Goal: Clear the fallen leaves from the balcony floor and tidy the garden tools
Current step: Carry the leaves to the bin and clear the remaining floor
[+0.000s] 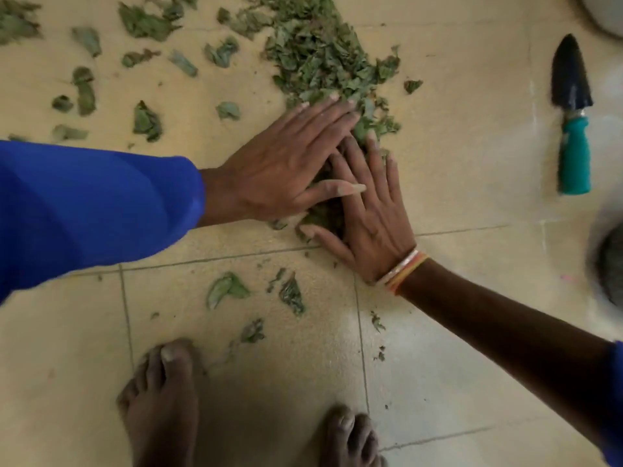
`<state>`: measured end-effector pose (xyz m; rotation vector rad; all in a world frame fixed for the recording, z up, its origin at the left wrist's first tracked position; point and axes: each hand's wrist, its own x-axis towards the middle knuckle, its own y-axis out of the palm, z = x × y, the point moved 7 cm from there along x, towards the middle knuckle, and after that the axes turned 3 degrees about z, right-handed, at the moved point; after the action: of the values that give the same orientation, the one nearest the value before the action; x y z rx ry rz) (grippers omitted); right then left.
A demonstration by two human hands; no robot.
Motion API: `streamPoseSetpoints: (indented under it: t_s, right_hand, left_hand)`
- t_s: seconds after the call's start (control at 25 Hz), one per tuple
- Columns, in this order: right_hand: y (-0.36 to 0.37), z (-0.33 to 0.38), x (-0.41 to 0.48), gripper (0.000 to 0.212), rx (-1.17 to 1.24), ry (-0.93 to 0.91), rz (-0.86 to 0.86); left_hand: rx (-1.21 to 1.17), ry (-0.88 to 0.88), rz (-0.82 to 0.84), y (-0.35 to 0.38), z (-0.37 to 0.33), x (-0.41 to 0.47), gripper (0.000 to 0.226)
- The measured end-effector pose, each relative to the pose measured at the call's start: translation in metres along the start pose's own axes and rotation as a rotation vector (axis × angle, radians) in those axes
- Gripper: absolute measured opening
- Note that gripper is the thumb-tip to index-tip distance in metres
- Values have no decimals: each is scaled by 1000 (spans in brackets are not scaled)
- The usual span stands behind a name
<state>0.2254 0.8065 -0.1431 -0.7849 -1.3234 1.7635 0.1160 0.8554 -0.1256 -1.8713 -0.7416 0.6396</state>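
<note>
A heap of dry green leaves [315, 52] lies on the beige tiled floor [455, 136], running from the top of the view down to my hands. My left hand [279, 166] lies flat on the heap's near end, fingers straight. My right hand [367, 214] presses flat beside it, its fingertips tucked under the left fingers, with leaves bunched between the two palms. Several loose leaves [84, 92] are scattered to the left, and others [229, 288] lie in front of my feet. A hand trowel [573, 116] with a black blade and teal handle lies at the right.
My bare left foot [161, 406] and right foot [350, 439] stand at the bottom. A round grey pot [610, 264] sits at the right edge; another container rim [603, 15] shows at the top right corner.
</note>
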Motion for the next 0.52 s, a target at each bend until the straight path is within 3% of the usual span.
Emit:
streamPoseSetpoints:
  t_s: [0.12,0.32,0.4,0.52]
  right_hand:
    - [15,47,-61,97,-24,-297,162]
    - [63,137,-218,70,-27,-1018,451]
    - [75,139,-208,79,-72,-999,482]
    - [79,126,-122,93,-194,-811,420]
  left_hand:
    - [-18,-25,-70,8,-12,-26,84]
    - [-52,-196,-48,19,-10,-108,89]
    - [-51,-282,-50,14,-3,-139,88]
    - [-78,-399,-94,9,0,-171,87]
